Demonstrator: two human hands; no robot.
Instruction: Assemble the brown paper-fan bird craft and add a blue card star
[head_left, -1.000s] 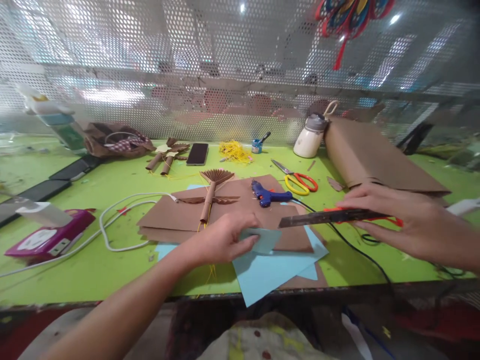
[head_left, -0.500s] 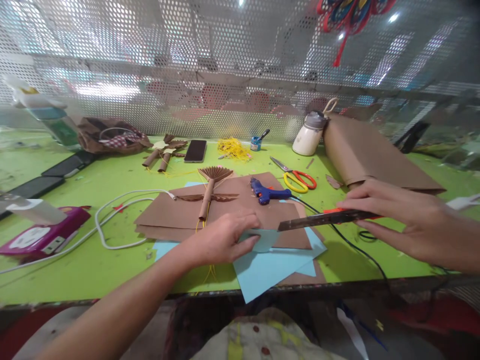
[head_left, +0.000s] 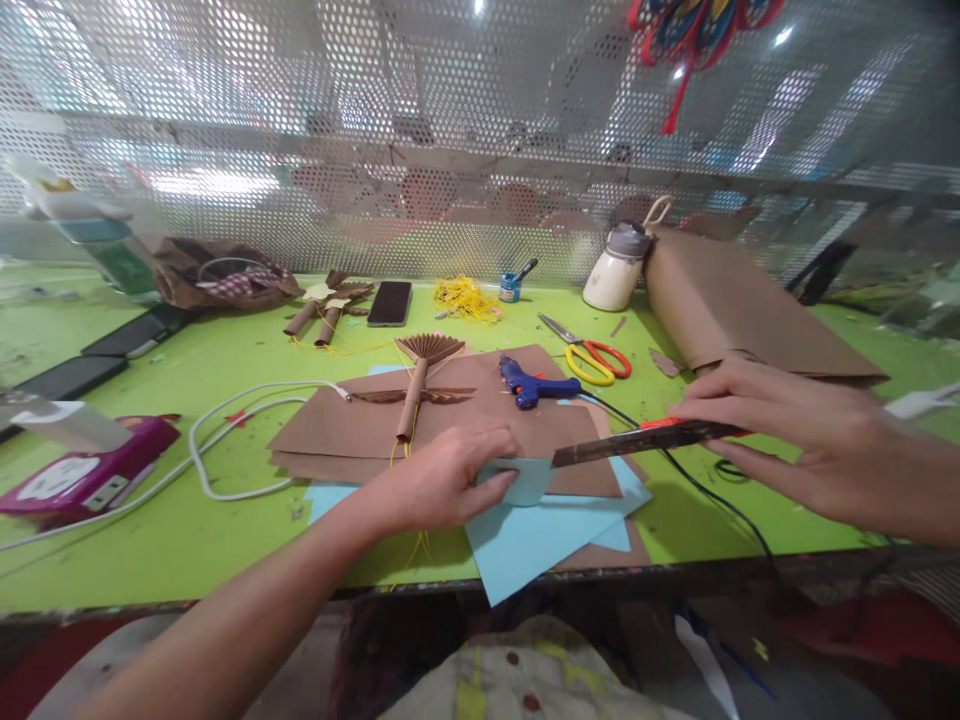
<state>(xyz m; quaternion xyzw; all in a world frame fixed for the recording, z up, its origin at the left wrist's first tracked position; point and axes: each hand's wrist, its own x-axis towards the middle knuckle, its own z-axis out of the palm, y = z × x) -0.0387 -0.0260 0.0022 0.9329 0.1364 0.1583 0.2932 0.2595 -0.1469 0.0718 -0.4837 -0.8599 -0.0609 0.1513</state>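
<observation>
In the head view, our left hand [head_left: 457,478] pinches a small light-blue paper piece [head_left: 534,482] between thumb and fingers, over the brown kraft sheets [head_left: 322,430]. Our right hand [head_left: 810,440], partly closed, grips an orange utility knife [head_left: 630,441], blade tip meeting the piece's right edge. We see a blue hot-glue gun [head_left: 541,388] lying just beyond.

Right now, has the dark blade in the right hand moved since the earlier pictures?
Yes, slightly: the tip of the dark blade sits lower in view than a second ago, measured against the blue glue gun.
</observation>
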